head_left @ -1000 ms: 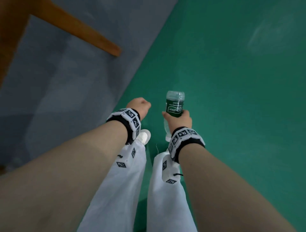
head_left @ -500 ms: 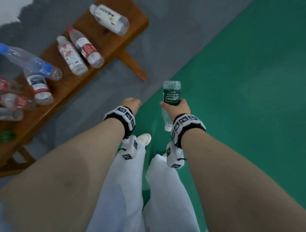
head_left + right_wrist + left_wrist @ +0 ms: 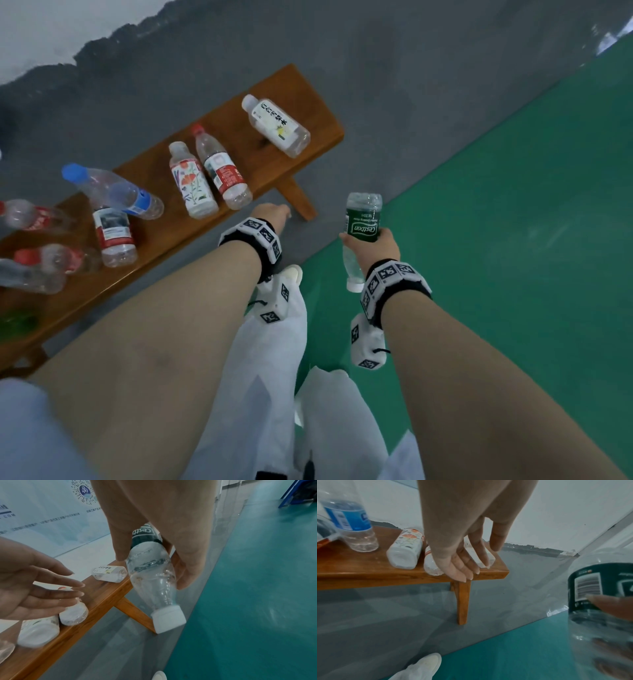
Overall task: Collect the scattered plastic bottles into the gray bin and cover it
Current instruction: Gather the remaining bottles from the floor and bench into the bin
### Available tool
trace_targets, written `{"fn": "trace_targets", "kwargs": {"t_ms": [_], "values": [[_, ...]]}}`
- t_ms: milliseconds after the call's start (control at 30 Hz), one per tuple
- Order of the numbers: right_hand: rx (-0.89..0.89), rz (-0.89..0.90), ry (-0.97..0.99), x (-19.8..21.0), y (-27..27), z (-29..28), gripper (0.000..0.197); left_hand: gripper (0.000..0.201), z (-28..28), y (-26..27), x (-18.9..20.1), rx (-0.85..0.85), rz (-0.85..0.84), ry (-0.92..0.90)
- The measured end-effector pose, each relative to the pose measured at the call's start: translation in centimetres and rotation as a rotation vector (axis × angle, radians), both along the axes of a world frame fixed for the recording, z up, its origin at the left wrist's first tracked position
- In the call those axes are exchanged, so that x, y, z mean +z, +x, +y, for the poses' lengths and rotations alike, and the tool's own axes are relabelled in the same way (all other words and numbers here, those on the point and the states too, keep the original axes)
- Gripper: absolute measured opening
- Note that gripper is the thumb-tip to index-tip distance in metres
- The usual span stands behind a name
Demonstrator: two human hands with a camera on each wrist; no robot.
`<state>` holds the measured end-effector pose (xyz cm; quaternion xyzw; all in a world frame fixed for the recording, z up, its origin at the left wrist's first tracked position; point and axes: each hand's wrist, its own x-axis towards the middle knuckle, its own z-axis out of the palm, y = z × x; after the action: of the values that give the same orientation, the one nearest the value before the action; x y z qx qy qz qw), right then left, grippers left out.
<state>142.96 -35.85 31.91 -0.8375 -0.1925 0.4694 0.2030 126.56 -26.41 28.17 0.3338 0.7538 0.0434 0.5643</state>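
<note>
While the right hand point(image 3: 375, 245) grips a green-label bottle point(image 3: 362, 222) around its middle, cap pointing down, over the edge between grey and green floor, the left hand point(image 3: 464, 555) hangs empty with fingers straight and slightly spread, just beside the near end of the wooden bench point(image 3: 308, 102). On the bench lie at least eight more bottles: a white-label one point(image 3: 275, 125) alone near the far end, a red-label one point(image 3: 222, 171) and a flower-print one point(image 3: 191, 180) side by side, a blue-cap one point(image 3: 113, 192) resting across another red-label bottle point(image 3: 113, 233), and several more, blurred, at the left edge. Gray bin and its cover: not in view from any camera, so how many bottles it already holds cannot be told. Judgement: task at an early or middle stage; one bottle in hand, most of the visible ones uncollected, covering step not yet done. Left hand looks placed to take the nearest pair next.
</note>
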Motion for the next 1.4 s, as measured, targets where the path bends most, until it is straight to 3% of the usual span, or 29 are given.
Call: {"fn": "trace_targets", "kwargs": {"t_ms": [67,200,267,333,433,500,567,600,633,733,833,933,1000,1133,1233,1400], "values": [[-0.012,-0.002,-0.006,-0.5,-0.6,3.2,0.054,0.016,3.4,-0.2,-0.5,-0.013,-0.014,-0.022],[-0.030,0.011,-0.012,-1.9,-2.0,9.8,0.055,0.020,10.3,-0.5,-3.9,-0.055,0.040,-0.049],[-0.022,0.017,-0.014,-2.8,-2.8,12.3,0.058,0.050,12.7,-0.2,-5.0,-0.116,0.097,-0.080],[-0.001,0.016,-0.026,-4.0,-3.5,14.5,0.059,0.076,14.2,1.2,-1.1,-0.226,0.160,-0.113],[0.032,0.019,-0.048,-5.7,-4.1,16.4,0.060,0.079,16.3,2.8,-0.5,-0.292,0.206,-0.136],[0.061,0.019,-0.066,-6.8,-4.2,16.9,0.061,0.105,18.0,3.0,-3.1,-0.184,0.211,-0.152],[0.084,0.013,-0.084,-7.8,-4.0,17.2,0.062,0.132,20.1,2.0,-10.9,-0.120,0.282,-0.155],[0.095,0.009,-0.090,-8.1,-3.8,17.2,0.061,0.136,20.8,1.9,-12.7,-0.123,0.320,-0.182],[0.100,0.003,-0.099,-8.6,-3.6,17.2,0.061,0.136,21.5,2.0,-12.6,-0.108,0.334,-0.231],[0.085,-0.003,-0.122,-9.5,-3.1,17.4,0.059,0.115,22.5,3.2,-6.3,-0.055,0.204,-0.308],[0.054,0.005,-0.141,-10.0,-2.9,17.6,0.059,0.095,22.4,3.2,-7.0,0.074,-0.022,-0.314],[0.040,0.021,-0.146,-10.4,-3.2,17.7,0.061,0.116,22.3,2.7,-10.4,0.155,0.102,-0.241],[0.030,0.035,-0.144,-10.5,-3.5,17.7,0.061,0.111,22.1,2.7,-10.8,0.176,0.144,-0.196],[-0.001,0.046,-0.130,-10.3,-3.7,17.2,0.062,0.106,20.7,2.9,-8.0,0.030,0.219,-0.138],[-0.038,0.047,-0.131,-9.8,-3.3,16.5,0.063,0.086,19.2,2.3,-8.3,-0.065,0.171,-0.038],[-0.118,0.022,-0.133,-8.6,-2.6,14.3,0.062,0.071,15.8,2.0,-7.6,-0.187,0.113,-0.062]]}}
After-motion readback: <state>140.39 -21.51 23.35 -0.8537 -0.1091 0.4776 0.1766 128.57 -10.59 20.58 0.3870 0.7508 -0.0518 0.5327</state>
